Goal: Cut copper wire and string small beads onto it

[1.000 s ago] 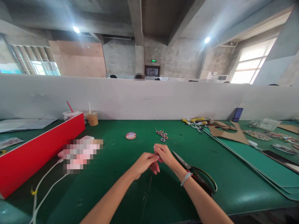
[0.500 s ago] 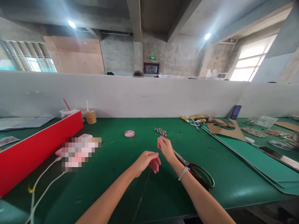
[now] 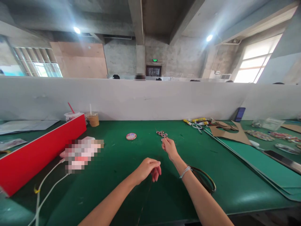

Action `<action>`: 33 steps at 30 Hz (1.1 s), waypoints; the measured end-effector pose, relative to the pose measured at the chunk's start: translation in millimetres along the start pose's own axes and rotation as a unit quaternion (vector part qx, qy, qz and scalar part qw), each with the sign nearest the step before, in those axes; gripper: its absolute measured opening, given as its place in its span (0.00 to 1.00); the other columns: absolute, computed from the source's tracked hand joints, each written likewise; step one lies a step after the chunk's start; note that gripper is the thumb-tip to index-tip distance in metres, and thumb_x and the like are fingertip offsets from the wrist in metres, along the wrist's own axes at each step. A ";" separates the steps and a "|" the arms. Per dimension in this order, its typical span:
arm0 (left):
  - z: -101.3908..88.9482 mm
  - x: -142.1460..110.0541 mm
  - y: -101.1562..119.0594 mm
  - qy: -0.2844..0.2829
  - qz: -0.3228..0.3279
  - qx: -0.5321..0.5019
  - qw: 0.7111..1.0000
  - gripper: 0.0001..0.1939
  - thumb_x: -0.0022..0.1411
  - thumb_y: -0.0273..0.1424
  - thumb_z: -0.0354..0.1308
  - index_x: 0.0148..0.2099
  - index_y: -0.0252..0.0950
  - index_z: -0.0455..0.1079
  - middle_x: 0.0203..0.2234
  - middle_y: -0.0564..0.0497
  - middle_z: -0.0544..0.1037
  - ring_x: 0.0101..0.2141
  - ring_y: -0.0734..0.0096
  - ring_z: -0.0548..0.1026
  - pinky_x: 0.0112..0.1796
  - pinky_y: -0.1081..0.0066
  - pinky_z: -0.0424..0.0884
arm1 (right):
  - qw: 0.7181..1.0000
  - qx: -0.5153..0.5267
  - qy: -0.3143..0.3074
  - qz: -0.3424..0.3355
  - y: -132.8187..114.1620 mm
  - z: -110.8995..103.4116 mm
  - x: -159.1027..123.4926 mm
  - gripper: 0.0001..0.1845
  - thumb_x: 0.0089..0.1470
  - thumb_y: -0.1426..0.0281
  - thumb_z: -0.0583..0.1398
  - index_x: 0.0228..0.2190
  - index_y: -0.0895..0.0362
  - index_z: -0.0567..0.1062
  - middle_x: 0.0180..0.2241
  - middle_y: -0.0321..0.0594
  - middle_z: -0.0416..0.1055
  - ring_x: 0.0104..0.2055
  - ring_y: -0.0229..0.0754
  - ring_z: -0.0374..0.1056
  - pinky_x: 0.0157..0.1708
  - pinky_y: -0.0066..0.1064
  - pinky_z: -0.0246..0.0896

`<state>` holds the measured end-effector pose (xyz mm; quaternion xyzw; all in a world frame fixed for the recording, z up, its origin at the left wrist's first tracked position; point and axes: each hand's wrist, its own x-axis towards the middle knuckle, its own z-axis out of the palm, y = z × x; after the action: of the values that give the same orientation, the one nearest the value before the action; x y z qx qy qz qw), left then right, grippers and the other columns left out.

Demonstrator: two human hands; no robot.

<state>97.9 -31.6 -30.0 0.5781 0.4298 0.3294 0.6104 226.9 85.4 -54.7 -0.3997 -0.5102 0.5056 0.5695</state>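
Observation:
My left hand point(image 3: 148, 169) hovers over the green table point(image 3: 113, 175) with its fingers pinched on a thin dark thread point(image 3: 145, 196) that hangs toward me. My right hand point(image 3: 169, 147), a white band at its wrist, reaches forward with fingers closed at a small cluster of coloured beads point(image 3: 162, 134); what the fingertips hold is too small to see. The handles of large scissors point(image 3: 207, 182) lie just right of my right forearm.
A red box point(image 3: 35, 153), a white cable point(image 3: 44, 194) and two drink cups point(image 3: 92, 118) are at the left. A round pink badge point(image 3: 131, 136) lies mid-table. Cardboard pieces point(image 3: 230, 133), pens, a green cutting mat point(image 3: 256, 163) and a phone point(image 3: 240, 114) lie at the right. A white partition point(image 3: 150, 99) backs the table.
My hands were together in front of me; the right hand has moved forward to the bead cluster while the left hand stayed back, pinched on the thread.

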 end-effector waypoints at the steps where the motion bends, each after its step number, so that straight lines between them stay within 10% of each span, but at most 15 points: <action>1: 1.8 -2.0 -1.3 0.003 -0.001 -0.002 1.000 0.20 0.57 0.41 0.51 0.20 0.32 0.69 0.09 0.52 0.68 0.12 0.76 0.64 0.17 0.75 0.60 | 1.000 0.003 0.001 0.002 -0.3 -0.3 0.2 0.14 0.41 0.66 0.54 0.14 0.54 0.55 0.10 0.25 0.47 0.12 0.28 0.43 0.12 0.23 0.34; 33: 44.1 -110.7 -15.9 0.120 -0.098 -0.029 0.987 0.27 0.49 0.55 0.51 0.18 0.35 0.66 0.08 0.57 0.61 0.12 0.77 0.60 0.17 0.74 0.52 | 0.999 0.010 -0.009 -0.031 -9.6 -1.7 -2.2 0.13 0.43 0.67 0.53 0.14 0.55 0.55 0.09 0.25 0.48 0.12 0.27 0.44 0.12 0.22 0.34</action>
<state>90.6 -151.6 -31.5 0.4711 0.5449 0.3477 0.6002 230.2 81.7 -46.0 -0.3736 -0.5222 0.4961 0.5845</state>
